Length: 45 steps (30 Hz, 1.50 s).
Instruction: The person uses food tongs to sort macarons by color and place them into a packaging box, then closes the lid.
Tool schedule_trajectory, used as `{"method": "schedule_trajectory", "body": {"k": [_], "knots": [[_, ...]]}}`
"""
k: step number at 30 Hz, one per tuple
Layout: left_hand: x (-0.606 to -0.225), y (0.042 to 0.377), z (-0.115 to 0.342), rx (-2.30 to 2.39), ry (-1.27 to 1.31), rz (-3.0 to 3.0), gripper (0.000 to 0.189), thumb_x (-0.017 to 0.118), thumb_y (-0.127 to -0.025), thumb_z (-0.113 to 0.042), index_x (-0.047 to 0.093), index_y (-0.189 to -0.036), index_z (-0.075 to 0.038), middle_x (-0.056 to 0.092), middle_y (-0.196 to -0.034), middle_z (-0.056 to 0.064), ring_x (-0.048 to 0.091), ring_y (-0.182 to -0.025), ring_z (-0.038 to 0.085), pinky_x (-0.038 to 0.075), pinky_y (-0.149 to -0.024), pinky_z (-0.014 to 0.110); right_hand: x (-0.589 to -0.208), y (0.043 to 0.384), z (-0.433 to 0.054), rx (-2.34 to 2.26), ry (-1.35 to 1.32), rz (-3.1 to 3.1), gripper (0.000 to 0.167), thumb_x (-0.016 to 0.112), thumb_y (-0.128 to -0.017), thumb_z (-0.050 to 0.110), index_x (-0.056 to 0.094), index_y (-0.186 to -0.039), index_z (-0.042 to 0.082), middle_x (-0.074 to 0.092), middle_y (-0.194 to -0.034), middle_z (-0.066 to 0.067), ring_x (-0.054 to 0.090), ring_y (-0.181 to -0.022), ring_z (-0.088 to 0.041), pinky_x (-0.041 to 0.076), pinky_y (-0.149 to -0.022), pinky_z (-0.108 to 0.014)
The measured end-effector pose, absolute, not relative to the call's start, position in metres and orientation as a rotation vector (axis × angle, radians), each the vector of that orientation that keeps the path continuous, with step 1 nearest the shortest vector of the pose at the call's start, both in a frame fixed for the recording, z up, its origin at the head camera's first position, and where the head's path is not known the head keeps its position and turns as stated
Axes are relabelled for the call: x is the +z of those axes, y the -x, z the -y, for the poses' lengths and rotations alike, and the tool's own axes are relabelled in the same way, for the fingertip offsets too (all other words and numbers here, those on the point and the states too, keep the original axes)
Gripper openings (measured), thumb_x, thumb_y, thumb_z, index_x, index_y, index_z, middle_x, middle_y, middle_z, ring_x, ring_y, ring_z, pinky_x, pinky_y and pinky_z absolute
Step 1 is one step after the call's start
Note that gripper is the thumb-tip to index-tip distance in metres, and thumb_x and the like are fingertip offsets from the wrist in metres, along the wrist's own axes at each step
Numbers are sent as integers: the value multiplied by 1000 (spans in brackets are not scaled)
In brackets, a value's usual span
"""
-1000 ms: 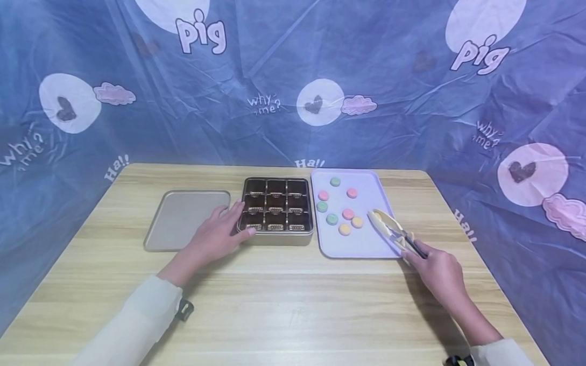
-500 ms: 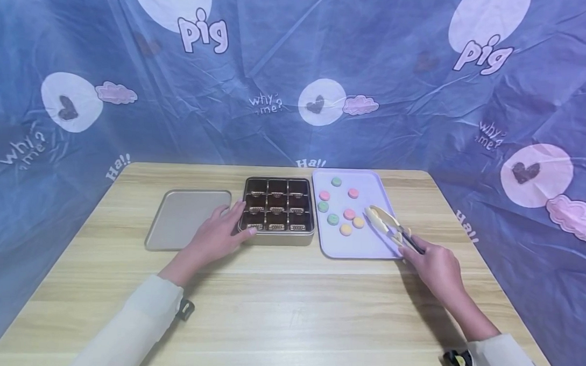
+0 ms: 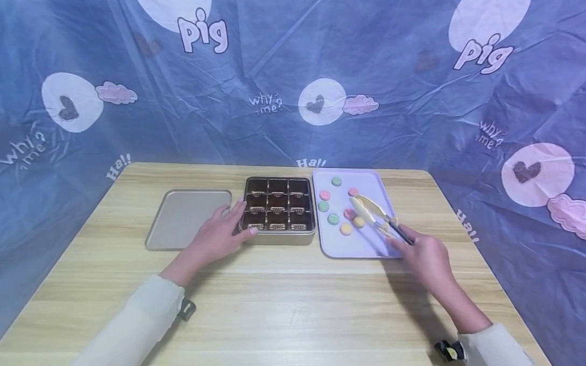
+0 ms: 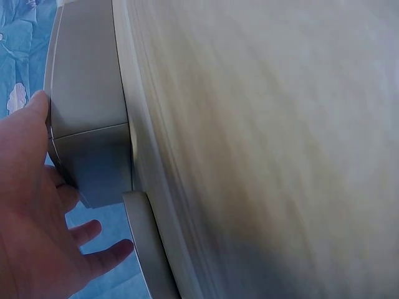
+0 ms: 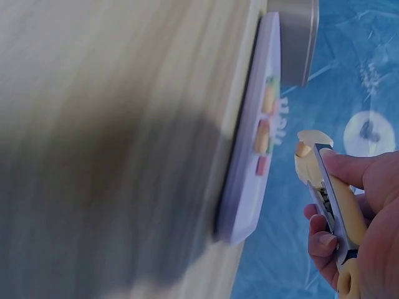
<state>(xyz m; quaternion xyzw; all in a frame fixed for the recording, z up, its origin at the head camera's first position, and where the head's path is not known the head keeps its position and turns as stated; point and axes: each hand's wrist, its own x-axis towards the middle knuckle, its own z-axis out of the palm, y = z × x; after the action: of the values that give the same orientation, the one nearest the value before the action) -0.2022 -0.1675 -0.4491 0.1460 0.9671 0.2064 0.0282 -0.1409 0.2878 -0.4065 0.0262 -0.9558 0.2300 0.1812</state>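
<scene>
In the head view my left hand point(image 3: 218, 231) touches the near left corner of a brown metal baking pan point(image 3: 276, 238) split into several square cells. Its thumb lies on the front rim and its fingers along the left side, as the left wrist view also shows. My right hand point(image 3: 426, 260) grips yellow-and-black tongs point(image 3: 367, 209) over a pale lilac tray point(image 3: 368, 247). Several macarons lie on that tray, among them a pink macaron point(image 3: 353, 192) just beyond the tong tips, a green macaron point(image 3: 333, 219) and a yellow macaron point(image 3: 346, 229). In the right wrist view, the tongs point(image 5: 340, 199) are raised above the tray.
A flat beige metal sheet point(image 3: 187, 217) lies left of the pan, partly behind my left hand. Everything rests on a light wooden table point(image 3: 288, 306). A blue printed cloth point(image 3: 275, 134) hangs behind and at both sides.
My right hand has carried the tongs left and farther back over the tray, from its right side to near the pink macaron. The left hand stays at the pan.
</scene>
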Motion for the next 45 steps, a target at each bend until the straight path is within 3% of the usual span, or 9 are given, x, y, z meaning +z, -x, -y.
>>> {"method": "schedule_trajectory", "body": {"k": [7,12,17,21,30,34,38,45], "knots": [[-451,202,162,634,-432,-2990,91,42,-95,-73,11,-163,-22,16,-170,0,15,-154,41,22,-116,71,-397,146,-263,677,-151,2694,48,83,-84,24,70,-123,0,71,-92,-31,48,-56,-25,35,-49,-34],[-449,201,161,622,-432,-2994,93,41,-94,-76,10,-163,-23,16,-170,0,15,-154,41,22,-117,71,-393,147,-249,689,-193,2685,46,84,-83,23,72,-122,1,71,-107,-27,58,-64,-28,42,-54,-36],[-447,200,162,625,-438,-2997,96,42,-92,-78,10,-164,-23,16,-170,0,17,-154,41,23,-117,71,-392,150,-233,713,-240,2686,45,82,-85,24,71,-123,2,71,-114,-22,70,-82,-36,51,-62,-47],[-446,200,162,629,-436,-2994,96,44,-92,-77,10,-164,-22,16,-170,0,17,-154,41,23,-116,71,-391,152,-219,737,-302,2668,46,84,-84,25,72,-123,4,73,-111,-20,72,-88,-38,54,-66,-51],[-446,199,162,649,-431,-2985,95,47,-93,-74,12,-164,-21,16,-170,0,16,-154,41,24,-116,71,-390,156,-194,748,-355,2684,47,85,-81,23,73,-124,8,73,-115,-18,68,-76,-30,50,-61,-44],[-447,200,162,641,-437,-2994,95,47,-93,-75,11,-164,-22,16,-169,0,16,-154,41,24,-116,71,-390,157,-185,743,-385,2681,44,85,-81,22,75,-121,8,73,-114,-19,73,-87,-37,56,-70,-52],[-448,201,163,629,-449,-3005,96,47,-92,-75,13,-164,-20,17,-169,0,17,-153,41,24,-116,71,-390,158,-176,756,-429,2682,43,85,-82,23,75,-120,8,75,-111,-17,73,-94,-37,58,-76,-53],[-448,200,164,626,-447,-2999,95,46,-93,-74,12,-164,-20,17,-170,1,16,-153,41,23,-116,71,-391,158,-160,785,-516,2666,44,85,-81,23,75,-122,12,78,-106,-10,74,-83,-32,58,-72,-50]]}}
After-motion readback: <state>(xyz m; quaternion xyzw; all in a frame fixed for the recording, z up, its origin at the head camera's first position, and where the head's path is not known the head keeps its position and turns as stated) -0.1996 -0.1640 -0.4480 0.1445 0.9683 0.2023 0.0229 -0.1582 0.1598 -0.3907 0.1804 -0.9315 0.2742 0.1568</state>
